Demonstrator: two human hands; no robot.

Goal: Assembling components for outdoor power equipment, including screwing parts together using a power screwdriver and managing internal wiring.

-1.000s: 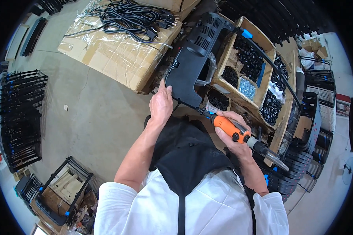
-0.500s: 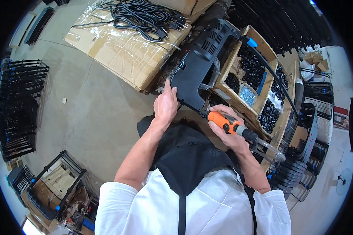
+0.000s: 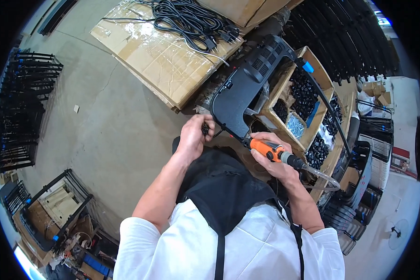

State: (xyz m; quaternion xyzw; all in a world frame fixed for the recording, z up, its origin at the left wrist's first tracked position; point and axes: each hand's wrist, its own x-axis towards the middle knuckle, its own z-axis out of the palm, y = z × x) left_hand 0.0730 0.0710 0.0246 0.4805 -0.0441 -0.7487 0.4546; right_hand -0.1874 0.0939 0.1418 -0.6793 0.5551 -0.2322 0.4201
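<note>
A black plastic cover with a vented hump [image 3: 240,86] lies across the bench in front of me, slanting from upper right to lower left. My right hand [image 3: 277,161] is wrapped around an orange air screwdriver [image 3: 265,148]. Its tip points left at the cover's near corner; whether it touches cannot be made out. A clear hose [image 3: 324,176] runs from the tool's back end. Just left of the cover's near edge, my left hand [image 3: 193,135] is curled around a clump of small dark screws [image 3: 205,128].
Right of the cover, a divided wooden box [image 3: 270,114] holds black caps and silvery screws [image 3: 294,125]. Coiled black power cords [image 3: 186,21] lie on a cardboard carton [image 3: 158,65] at the far left. Black frames [image 3: 21,107] are stacked on the floor at left.
My left hand has come off the cover's edge and moved slightly nearer, its fingers now curled with dark screws showing. The right hand keeps the screwdriver near the same corner. The whole view has shifted slightly.
</note>
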